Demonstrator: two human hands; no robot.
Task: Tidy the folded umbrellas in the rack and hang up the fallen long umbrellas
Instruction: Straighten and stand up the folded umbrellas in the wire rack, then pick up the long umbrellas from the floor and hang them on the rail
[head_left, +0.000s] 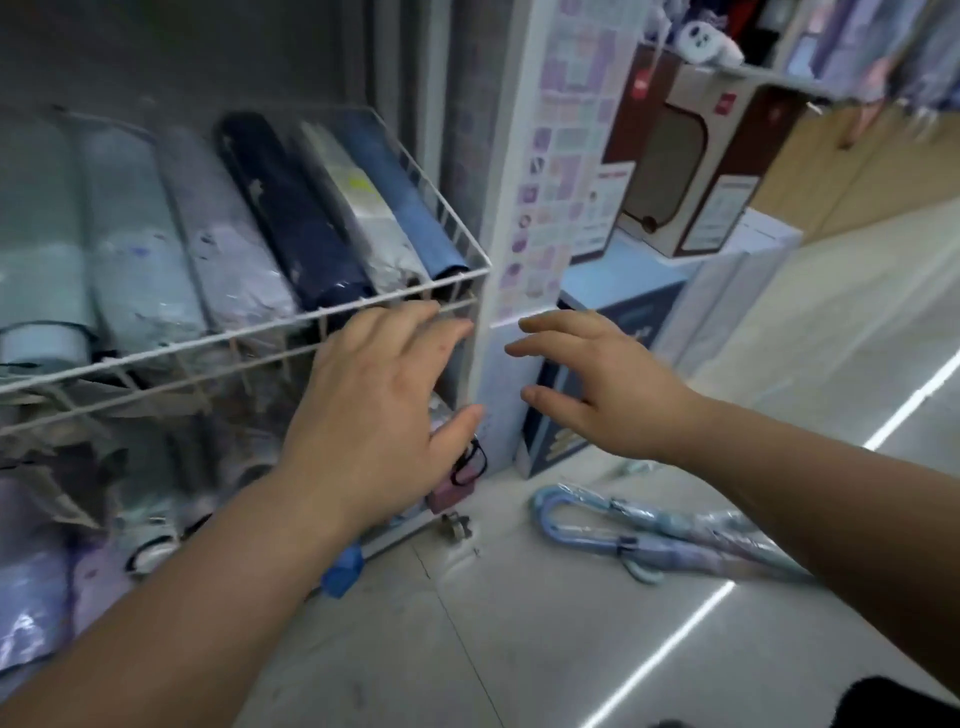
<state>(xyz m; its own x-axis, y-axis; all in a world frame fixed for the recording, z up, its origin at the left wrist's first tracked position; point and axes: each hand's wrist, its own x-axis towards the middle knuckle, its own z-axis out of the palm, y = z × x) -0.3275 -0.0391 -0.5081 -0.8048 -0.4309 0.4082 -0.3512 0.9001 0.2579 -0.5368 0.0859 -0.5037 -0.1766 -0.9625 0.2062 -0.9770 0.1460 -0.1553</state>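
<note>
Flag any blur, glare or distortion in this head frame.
Head view: motion blur smears the folded umbrellas at left and the long umbrellas on the floor; bright streaks glare off it; wide-angle distortion tilts the white post; left hand and right hand fairly sharp.

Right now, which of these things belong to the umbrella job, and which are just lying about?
Job:
- folded umbrellas in the wire rack
- long umbrellas fallen on the floor

Just lying about:
- brown boxes on the shelf
- plush toy
- dark blue box

Folded umbrellas (291, 218) side by side in white wire rack (457, 208); pale-blue long umbrellas (670, 540) flat on floor.
</note>
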